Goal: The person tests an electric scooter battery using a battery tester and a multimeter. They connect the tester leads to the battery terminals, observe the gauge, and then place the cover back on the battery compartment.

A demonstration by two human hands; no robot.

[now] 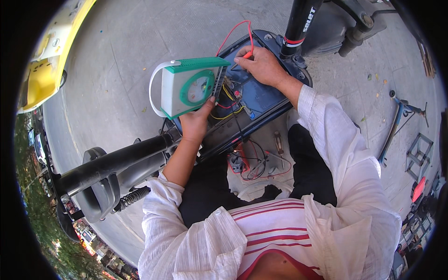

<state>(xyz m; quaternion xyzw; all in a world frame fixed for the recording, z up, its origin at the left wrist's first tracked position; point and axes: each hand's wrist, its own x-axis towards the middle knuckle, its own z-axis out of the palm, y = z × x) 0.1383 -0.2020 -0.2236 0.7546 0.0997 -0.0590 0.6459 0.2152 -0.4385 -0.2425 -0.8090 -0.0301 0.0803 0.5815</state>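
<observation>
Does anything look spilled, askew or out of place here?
Mainly the leads on the ground between the legs: black and red, they lie in messy loops by a red and grey device, near a screwdriver. The green-and-white meter in the left hand shows no obvious damage; no spill is visible.

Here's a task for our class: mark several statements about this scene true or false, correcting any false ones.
1. The left hand holds a green-and-white meter. True.
2. The right hand holds a wrench. False: it holds a red probe.
3. The meter's carrying handle is white. True.
4. The meter's round dial has a yellow surround. False: the surround is green.
5. A screwdriver lies between the person's legs. True.
</observation>
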